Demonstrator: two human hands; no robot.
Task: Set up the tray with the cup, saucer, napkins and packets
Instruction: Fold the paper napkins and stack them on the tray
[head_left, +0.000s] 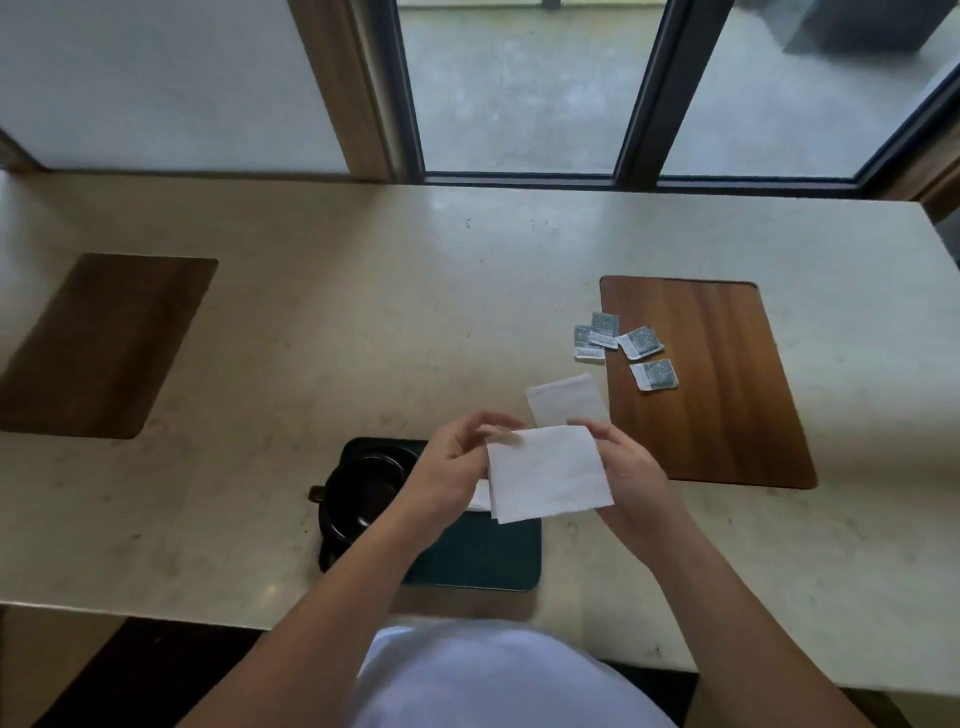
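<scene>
A white napkin hangs above the dark tray, pinched at its top corners by my left hand and my right hand. On the tray's left side a black cup stands on a black saucer, its handle pointing left. A second white napkin lies flat on the counter just beyond my hands. A sliver of another napkin shows on the tray under my left wrist. Several grey packets lie scattered at the left edge of the right wooden inlay.
The pale stone counter has a wooden inlay at the right and another wooden inlay at the left. Window frames and glass stand behind the counter's far edge. The counter's near edge runs just below the tray.
</scene>
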